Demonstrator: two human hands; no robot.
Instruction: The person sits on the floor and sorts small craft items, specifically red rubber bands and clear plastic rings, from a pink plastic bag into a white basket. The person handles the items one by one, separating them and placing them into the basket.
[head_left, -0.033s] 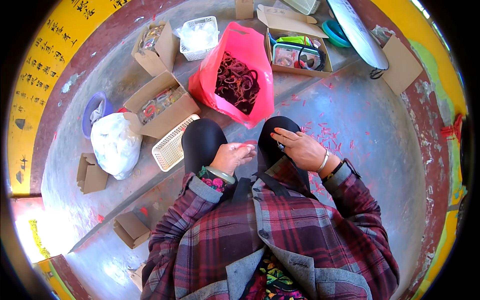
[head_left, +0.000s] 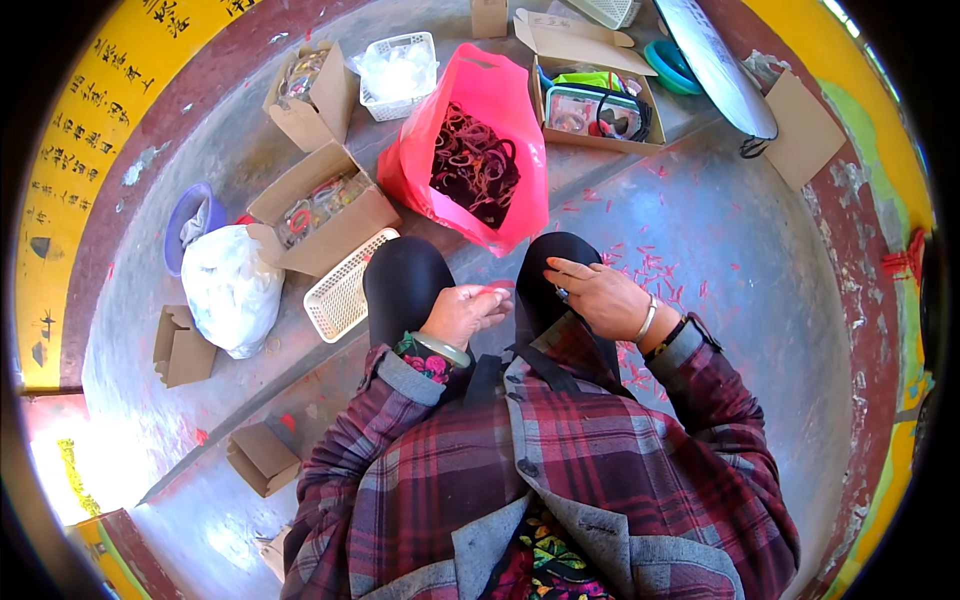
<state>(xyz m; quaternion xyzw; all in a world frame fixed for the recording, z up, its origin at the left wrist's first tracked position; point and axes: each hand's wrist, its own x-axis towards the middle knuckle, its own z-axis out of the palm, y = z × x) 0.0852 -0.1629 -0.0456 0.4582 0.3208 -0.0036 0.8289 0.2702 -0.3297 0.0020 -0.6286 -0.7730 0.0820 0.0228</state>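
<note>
I sit with both knees in black trousers above a grey concrete floor. My left hand (head_left: 462,312) is curled over my left knee, fingertips pinched on a small red piece (head_left: 497,288). My right hand (head_left: 600,296) rests on my right knee with its fingers stretched toward the left hand and nothing seen in them; it wears a ring and a bangle. Just beyond my knees an open pink plastic bag (head_left: 515,110) holds several dark and red elastic bands (head_left: 470,165).
A white mesh basket (head_left: 345,285), an open cardboard box of bands (head_left: 320,205) and a white bag (head_left: 232,285) lie to my left. More boxes (head_left: 595,100), a white crate (head_left: 398,72) and a blue tub (head_left: 185,215) stand farther off. Red scraps (head_left: 655,270) litter the floor at right.
</note>
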